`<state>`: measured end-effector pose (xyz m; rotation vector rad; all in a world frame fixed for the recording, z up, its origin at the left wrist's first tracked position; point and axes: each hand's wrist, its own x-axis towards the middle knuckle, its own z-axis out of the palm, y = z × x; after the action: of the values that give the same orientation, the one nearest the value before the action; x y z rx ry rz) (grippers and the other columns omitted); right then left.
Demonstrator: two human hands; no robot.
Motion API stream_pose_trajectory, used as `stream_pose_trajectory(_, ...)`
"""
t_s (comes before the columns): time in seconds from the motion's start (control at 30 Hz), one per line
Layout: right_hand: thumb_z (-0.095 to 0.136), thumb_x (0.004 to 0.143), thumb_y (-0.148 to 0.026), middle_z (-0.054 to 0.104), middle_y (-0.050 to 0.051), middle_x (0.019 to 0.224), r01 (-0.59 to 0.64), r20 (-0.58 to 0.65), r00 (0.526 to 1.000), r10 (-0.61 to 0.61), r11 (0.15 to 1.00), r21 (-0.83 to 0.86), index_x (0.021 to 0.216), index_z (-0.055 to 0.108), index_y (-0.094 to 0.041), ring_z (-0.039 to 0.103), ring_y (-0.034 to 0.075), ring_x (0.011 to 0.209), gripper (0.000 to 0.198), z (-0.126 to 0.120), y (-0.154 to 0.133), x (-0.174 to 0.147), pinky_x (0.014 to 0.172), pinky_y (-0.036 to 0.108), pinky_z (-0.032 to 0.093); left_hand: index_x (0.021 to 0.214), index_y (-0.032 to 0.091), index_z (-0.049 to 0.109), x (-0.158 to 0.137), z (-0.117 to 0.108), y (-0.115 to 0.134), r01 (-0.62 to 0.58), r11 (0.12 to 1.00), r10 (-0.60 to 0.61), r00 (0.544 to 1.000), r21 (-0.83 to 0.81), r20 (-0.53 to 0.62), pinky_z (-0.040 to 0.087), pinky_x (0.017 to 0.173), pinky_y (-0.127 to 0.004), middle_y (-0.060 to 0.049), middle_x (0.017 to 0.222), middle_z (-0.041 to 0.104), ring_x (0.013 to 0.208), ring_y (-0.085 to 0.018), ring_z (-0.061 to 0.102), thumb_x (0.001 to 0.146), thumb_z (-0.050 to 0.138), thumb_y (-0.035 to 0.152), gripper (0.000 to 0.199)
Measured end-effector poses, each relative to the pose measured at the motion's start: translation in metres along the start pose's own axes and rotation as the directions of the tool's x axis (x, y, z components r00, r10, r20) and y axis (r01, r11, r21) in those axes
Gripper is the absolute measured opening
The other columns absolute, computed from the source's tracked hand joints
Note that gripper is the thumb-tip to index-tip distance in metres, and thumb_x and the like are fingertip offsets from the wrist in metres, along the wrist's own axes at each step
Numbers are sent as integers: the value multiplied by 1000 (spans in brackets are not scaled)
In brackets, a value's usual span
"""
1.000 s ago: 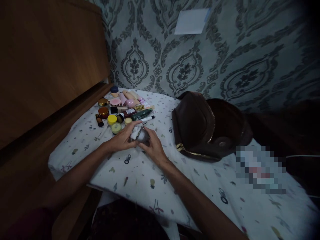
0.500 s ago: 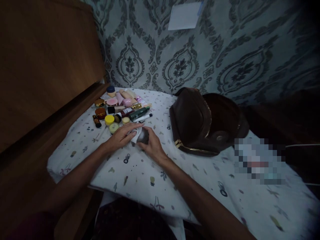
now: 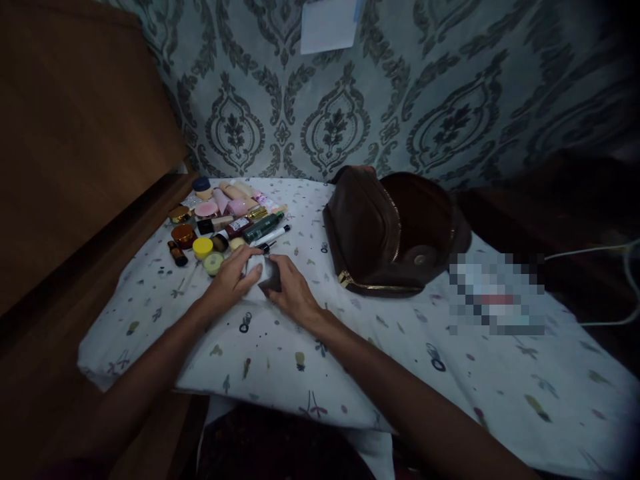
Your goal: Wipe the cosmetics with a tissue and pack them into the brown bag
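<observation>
Low over the patterned white cloth, my right hand grips a smooth dark grey object by its right side; its exact kind cannot be made out. Closed around a crumpled white wipe, my left hand presses it against the object's left side. Just beyond my fingers lie a white tube with a black cap and a dark green bottle. A pale green jar and a yellow-lidded jar stand left of my left hand.
Several cosmetics, among them an amber jar and a pink compact, crowd the back left. An unzipped brown bag stands at right. Beyond it is a blurred-out item near a white cable. A wooden cabinet borders the left.
The view has turned slightly right, so everything sits further left. Both hands stay at the grey object, which now shows more dark surface beside the wipe.
</observation>
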<state>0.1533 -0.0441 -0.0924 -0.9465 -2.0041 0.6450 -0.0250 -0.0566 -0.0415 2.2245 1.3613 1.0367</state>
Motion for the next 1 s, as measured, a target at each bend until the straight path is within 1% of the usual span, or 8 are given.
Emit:
stream_pose_trajectory(0.1, 65, 74, -9, 56, 13, 130, 54, 29, 998, -54, 998, -12, 132, 45, -22, 52, 29, 127, 62, 0, -2, 1, 108, 49, 45, 94, 18, 61, 2, 2, 0, 104, 993, -108, 992, -64, -64, 47, 74, -31, -2, 85, 61, 82, -20, 59, 93, 47, 37, 24)
stream_pose_trajectory(0.23, 68, 73, -9, 56, 11, 132, 57, 34, 998, -57, 998, -7, 133, 46, -24, 52, 29, 129, 65, 0, -4, 1, 110, 50, 44, 80, 19, 56, 2, 4, -7, 230, 942, -251, 966, -243, -59, 39, 56, -24, 3, 66, 49, 63, -14, 49, 92, 47, 40, 26)
stream_pose_trajectory(0.33, 72, 73, -12, 57, 10, 132, 22, 17, 1000, -22, 1000, 8, 130, 48, -23, 54, 28, 127, 64, -1, -4, 0, 109, 48, 44, 80, 19, 56, 1, 7, -15, 277, 889, -316, 948, -365, -51, 37, 51, -22, 4, 64, 46, 58, -12, 45, 92, 48, 41, 26)
stream_pose_trajectory(0.43, 73, 72, -16, 60, 9, 128, -45, -6, 999, 46, 999, 23, 126, 50, -22, 58, 27, 121, 59, -2, -4, 0, 103, 45, 48, 93, 19, 59, 2, 10, -21, 301, 861, -353, 934, -410, -57, 37, 50, -20, 4, 70, 52, 57, -11, 46, 89, 51, 36, 19)
stream_pose_trajectory(0.53, 75, 70, -22, 63, 8, 121, -114, -24, 993, 115, 992, 46, 122, 51, -22, 62, 26, 111, 57, -3, -4, 2, 95, 42, 51, 100, 19, 59, 2, 12, -24, 282, 869, -336, 940, -406, -66, 41, 53, -20, 2, 79, 57, 62, -12, 51, 87, 53, 34, 21)
stream_pose_trajectory(0.67, 76, 70, -28, 65, 8, 119, -132, -49, 989, 136, 988, 76, 122, 52, -21, 63, 26, 108, 58, -3, -2, 4, 94, 41, 51, 105, 19, 58, 0, 10, -18, 238, 886, -287, 955, -398, -69, 48, 67, -24, -1, 94, 61, 80, -16, 58, 88, 55, 36, 24)
stream_pose_trajectory(0.87, 69, 73, -21, 63, 10, 124, -23, -80, 996, 28, 998, 64, 129, 53, -22, 60, 27, 118, 58, -1, 3, 3, 101, 43, 49, 116, 20, 57, -4, 7, -3, 174, 944, -178, 984, -279, 12, 49, 80, -30, -4, 102, 65, 98, -22, 61, 91, 57, 40, 32)
stream_pose_trajectory(1.0, 64, 74, -14, 61, 12, 128, 41, -40, 998, -40, 999, 27, 137, 49, -22, 57, 27, 121, 65, -2, 3, 1, 103, 44, 48, 112, 20, 58, -4, 9, -1, 169, 957, -178, 984, -234, -18, 48, 81, -30, -3, 99, 65, 93, -21, 61, 92, 56, 41, 30)
